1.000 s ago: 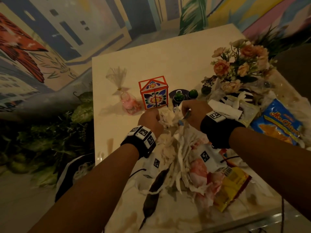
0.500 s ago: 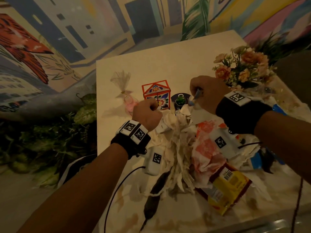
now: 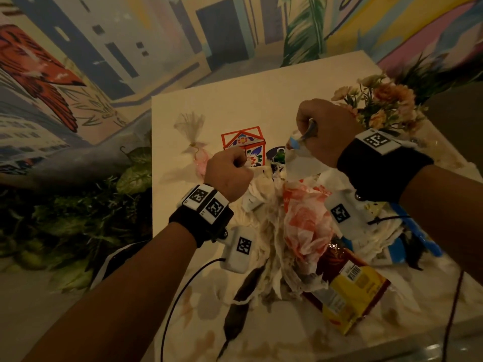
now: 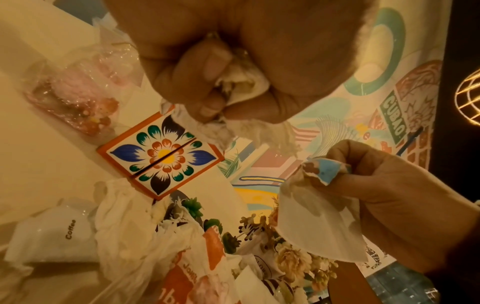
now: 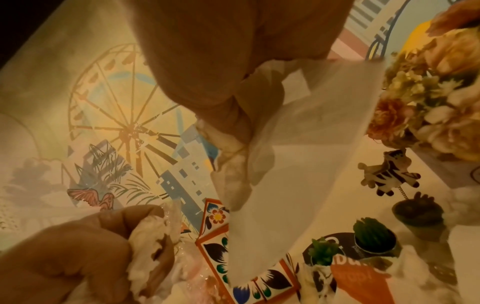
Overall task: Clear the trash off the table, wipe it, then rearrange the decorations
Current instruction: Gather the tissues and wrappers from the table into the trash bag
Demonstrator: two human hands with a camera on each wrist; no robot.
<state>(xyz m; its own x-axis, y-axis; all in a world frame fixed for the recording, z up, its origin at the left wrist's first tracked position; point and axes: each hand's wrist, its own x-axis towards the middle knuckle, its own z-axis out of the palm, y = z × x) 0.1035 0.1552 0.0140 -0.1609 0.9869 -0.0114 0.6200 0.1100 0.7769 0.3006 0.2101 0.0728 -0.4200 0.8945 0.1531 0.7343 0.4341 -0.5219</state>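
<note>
White tissue [image 3: 264, 184] bunches in the clenched left hand [image 3: 228, 173]; right hand [image 3: 322, 129] pinches a wrapper [image 3: 300, 158] above the table [image 3: 235, 105].

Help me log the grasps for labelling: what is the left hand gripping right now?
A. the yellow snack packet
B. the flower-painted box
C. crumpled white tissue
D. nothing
C: the left hand has its fingers curled round crumpled white tissue, above the flower-painted box.

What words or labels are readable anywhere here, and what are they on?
"Coffee": white packet on the table.
"CUBAO.": green sign in the wall painting.
Orange-and-white wrapper: lettering only partly visible, unreadable.
Yellow bag: barcode and print too small.
Wristband tags: square codes, no words.
</note>
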